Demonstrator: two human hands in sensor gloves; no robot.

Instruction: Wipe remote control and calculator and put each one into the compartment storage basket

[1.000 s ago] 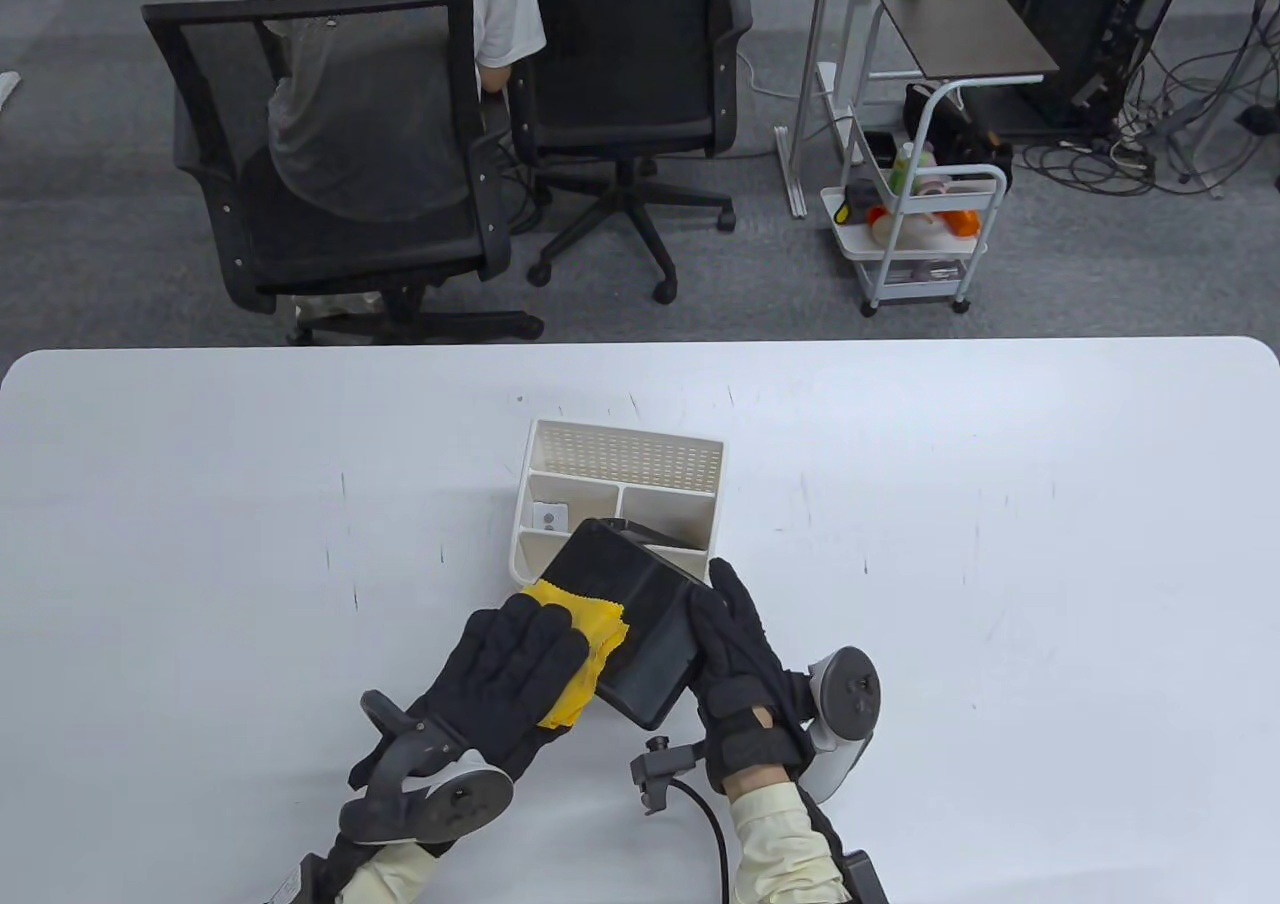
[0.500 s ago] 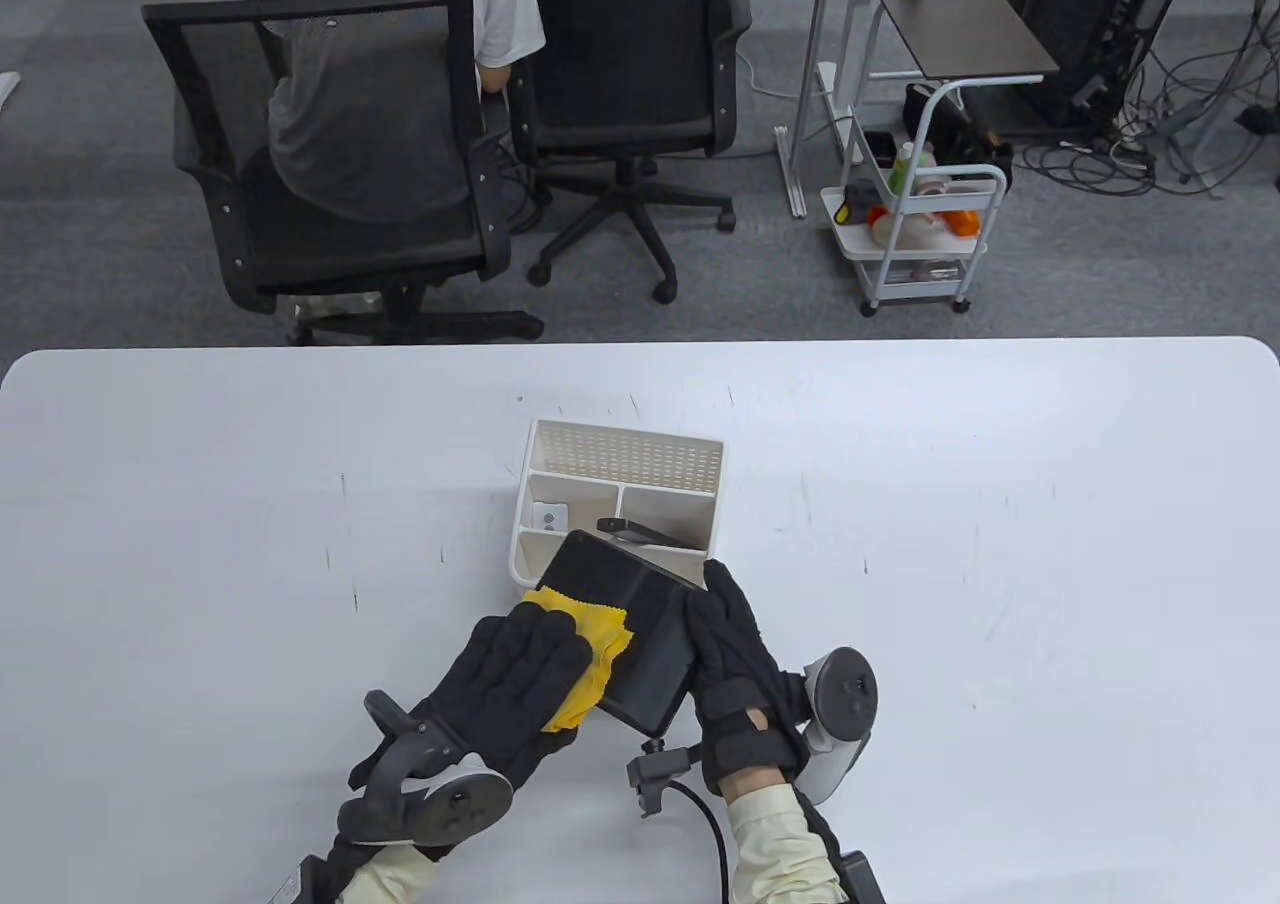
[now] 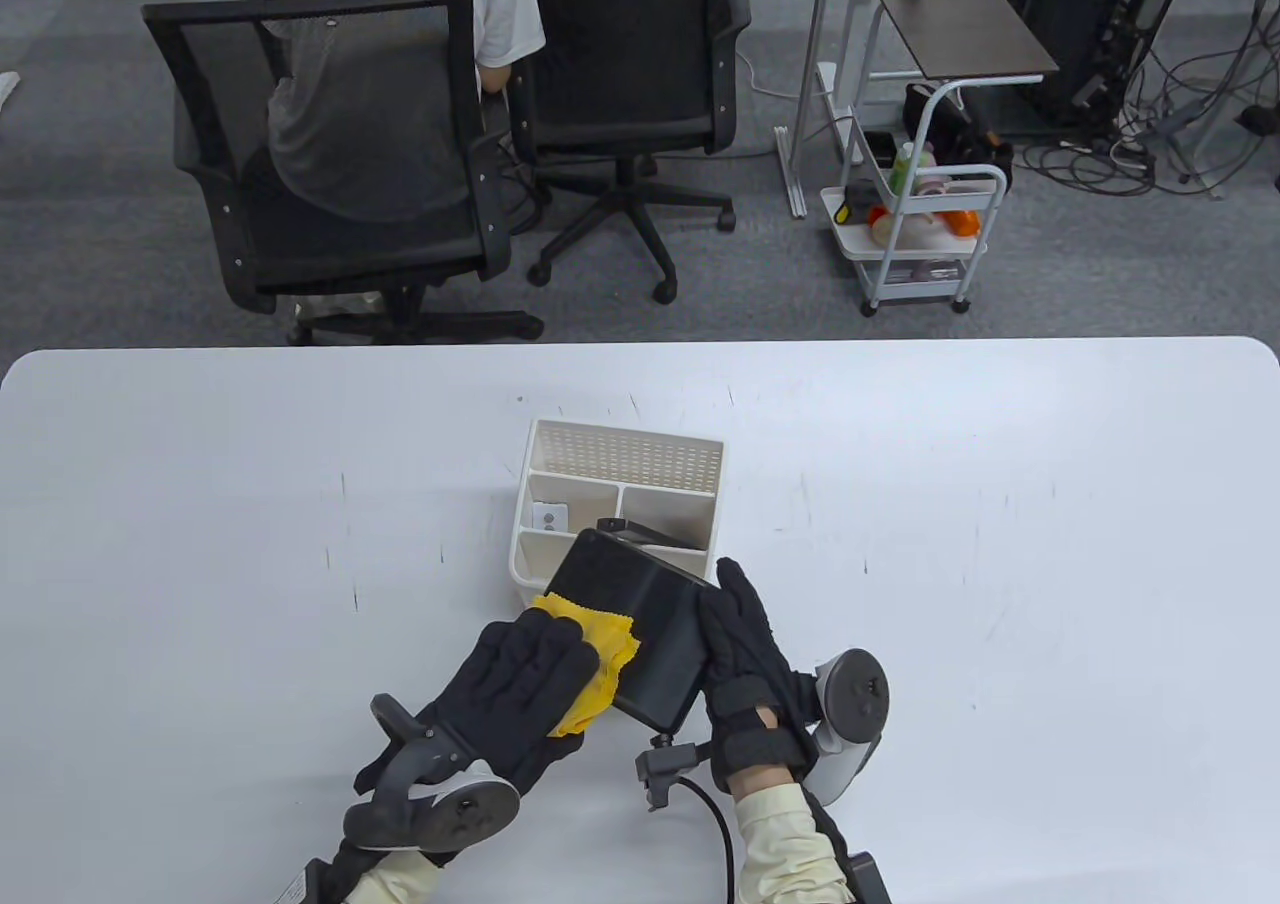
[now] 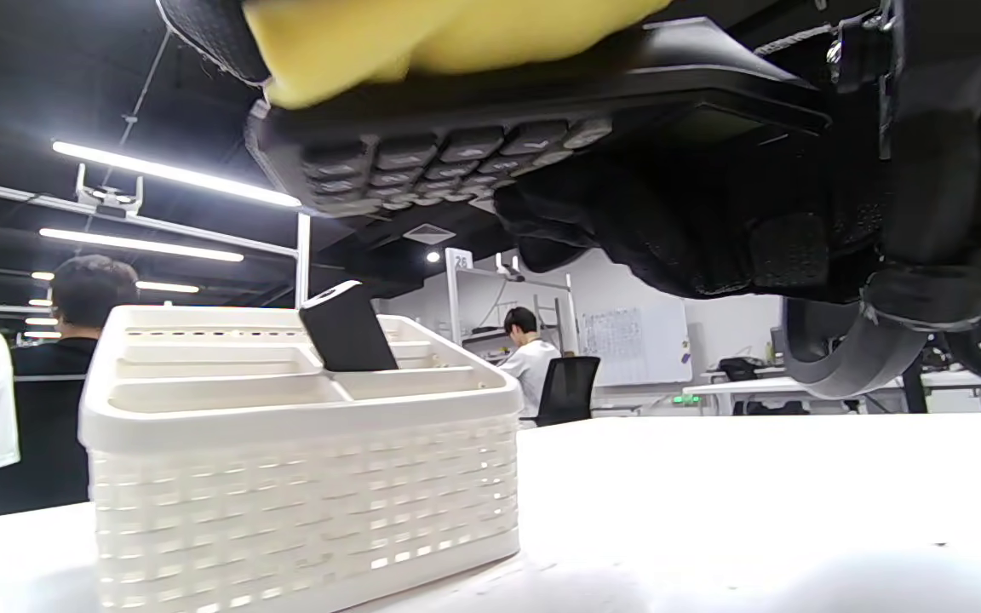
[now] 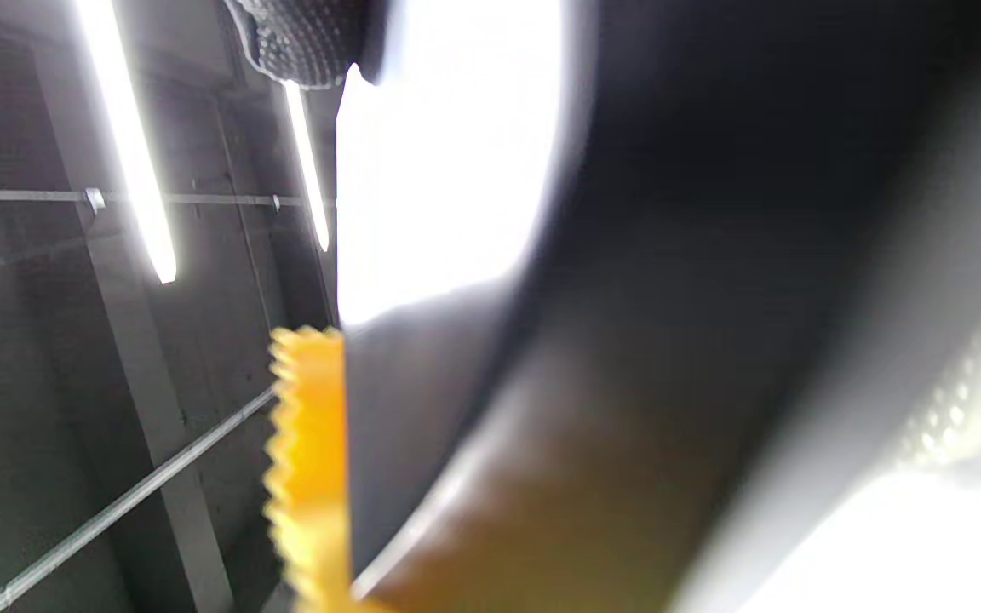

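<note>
The black rectangular plastic calculator [image 3: 640, 629] is held in the air above the white surface [image 3: 1000, 564], just near of the white perforated plastic compartment basket [image 3: 620, 464], its far corner overlapping the basket's near rim in the table view. It is turned keys-down: the left wrist view shows the grey buttons facing the surface, with the smooth back uppermost. The right hand [image 3: 745, 659] grasps it along its right edge, fingers curled under the body. The left hand [image 3: 525, 689] lies with fingers mostly straight on a yellow cloth [image 3: 600, 649], pressing it against the calculator's left part.

A slim black remote control [image 4: 346, 328] already stands tilted in the basket's middle right compartment, so that half of the job looks finished. A small white item with grey dots [image 3: 549, 516] lies in the middle left compartment; what it is cannot be told.

Judging from this, the calculator is mid-wipe on its back. Whether the key side has been cleaned cannot be told. What remains is to finish wiping and set it into a free compartment, probably the long far one or the near one.
</note>
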